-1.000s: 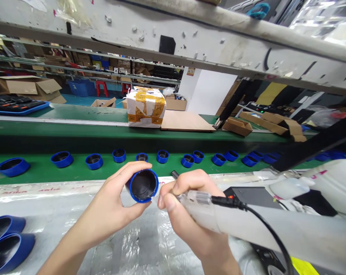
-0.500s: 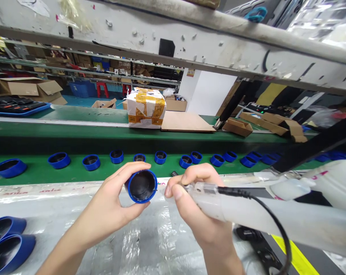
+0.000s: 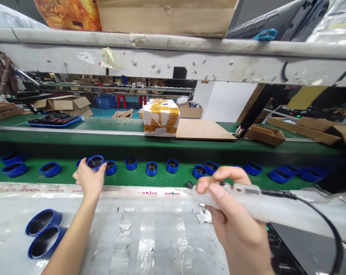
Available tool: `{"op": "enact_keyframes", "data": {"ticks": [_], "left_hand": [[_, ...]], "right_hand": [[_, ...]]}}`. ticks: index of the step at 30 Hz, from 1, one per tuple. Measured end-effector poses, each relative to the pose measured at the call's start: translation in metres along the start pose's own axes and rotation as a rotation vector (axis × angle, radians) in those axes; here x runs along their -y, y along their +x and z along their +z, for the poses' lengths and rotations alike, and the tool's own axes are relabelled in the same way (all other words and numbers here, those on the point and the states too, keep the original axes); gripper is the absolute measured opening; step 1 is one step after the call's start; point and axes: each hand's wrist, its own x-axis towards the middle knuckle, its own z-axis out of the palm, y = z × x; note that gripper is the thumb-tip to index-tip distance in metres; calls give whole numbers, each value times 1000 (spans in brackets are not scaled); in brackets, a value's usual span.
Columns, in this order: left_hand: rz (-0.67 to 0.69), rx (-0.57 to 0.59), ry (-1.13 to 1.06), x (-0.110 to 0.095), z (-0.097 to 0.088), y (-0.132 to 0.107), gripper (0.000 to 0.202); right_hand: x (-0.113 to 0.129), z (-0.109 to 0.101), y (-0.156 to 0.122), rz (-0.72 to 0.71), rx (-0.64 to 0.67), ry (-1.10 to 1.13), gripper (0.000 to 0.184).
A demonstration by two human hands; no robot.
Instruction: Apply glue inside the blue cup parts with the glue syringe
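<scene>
My left hand is reaching over the green conveyor belt, its fingers closed round a round blue cup with a black inside. Another blue cup is partly hidden behind that hand, and more cups sit along the belt on both sides. My right hand grips a translucent white, tube-shaped tool with a black cable at the right, above the near worktop. Two larger-looking blue cups lie tilted on the plastic-covered worktop, left of my left forearm.
A taped white box and a flat brown board rest on the ledge behind the belt. A blue tray of dark parts is at the left. A grey beam crosses overhead. A black device lies at lower right.
My left hand has carried the blue cup from in front of me, left and away, to over the belt. My right hand still holds the tool. The view has shifted.
</scene>
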Motion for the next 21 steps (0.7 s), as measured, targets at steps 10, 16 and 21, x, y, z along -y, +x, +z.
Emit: {"op": "enact_keyframes", "data": {"ticks": [10, 16, 21], "left_hand": [[206, 158, 116, 44, 11, 0, 40], [328, 351, 31, 2, 30, -10, 32], [416, 722, -179, -55, 27, -55, 51]], "right_hand": [[0, 18, -2, 104, -165, 61, 23], [-7, 13, 1, 87, -55, 34, 19], [-15, 13, 1, 18, -41, -46, 12]]}}
